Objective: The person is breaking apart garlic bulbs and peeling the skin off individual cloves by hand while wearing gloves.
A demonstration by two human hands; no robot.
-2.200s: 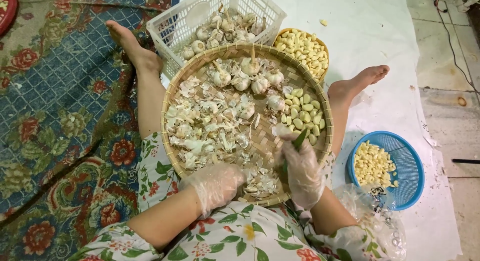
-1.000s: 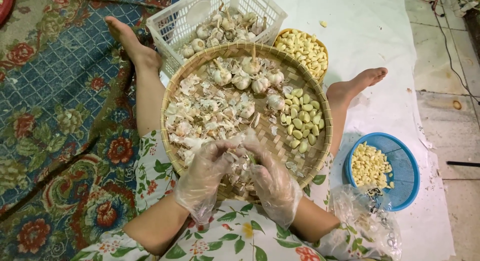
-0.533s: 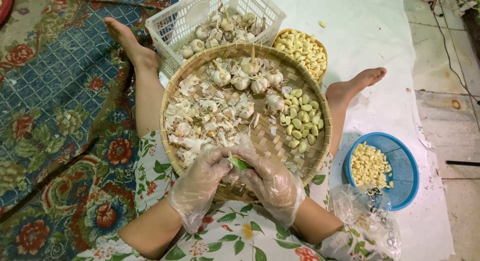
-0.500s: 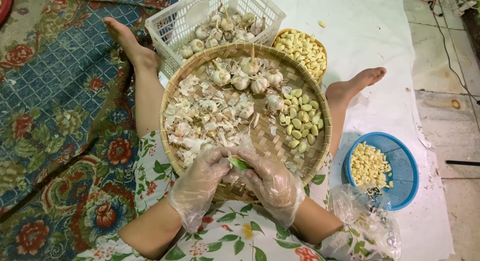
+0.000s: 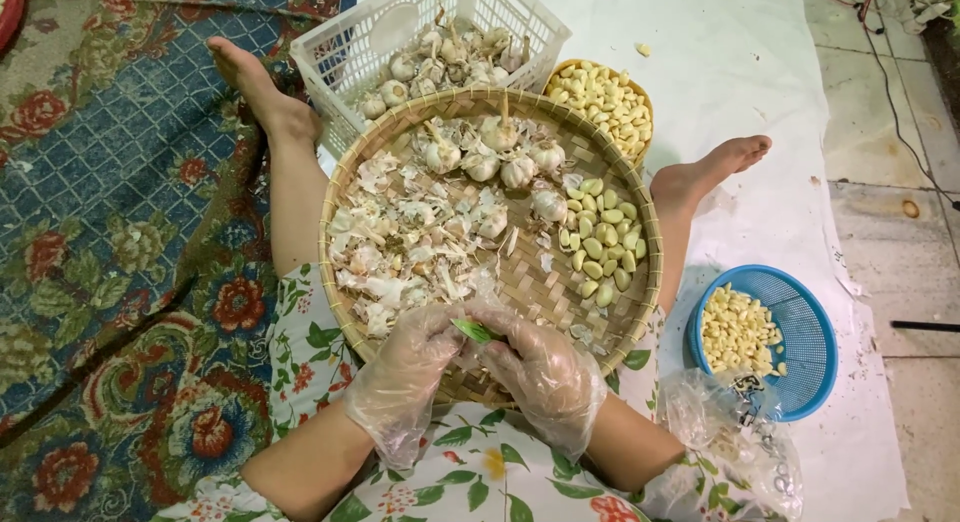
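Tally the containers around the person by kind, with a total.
Round woven bamboo tray, under both gloved hands: 1
White plastic crate of garlic bulbs: 1
Small yellow basket of peeled cloves: 1
Blue plastic basket of peeled cloves: 1
Clear plastic bag: 1
Total: 5

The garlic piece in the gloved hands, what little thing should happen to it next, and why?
Probably peel its skin off over the round woven bamboo tray. Both the left hand and right hand, in clear plastic gloves, pinch something small beside a green knife tip, and loose papery garlic skins already lie just above.
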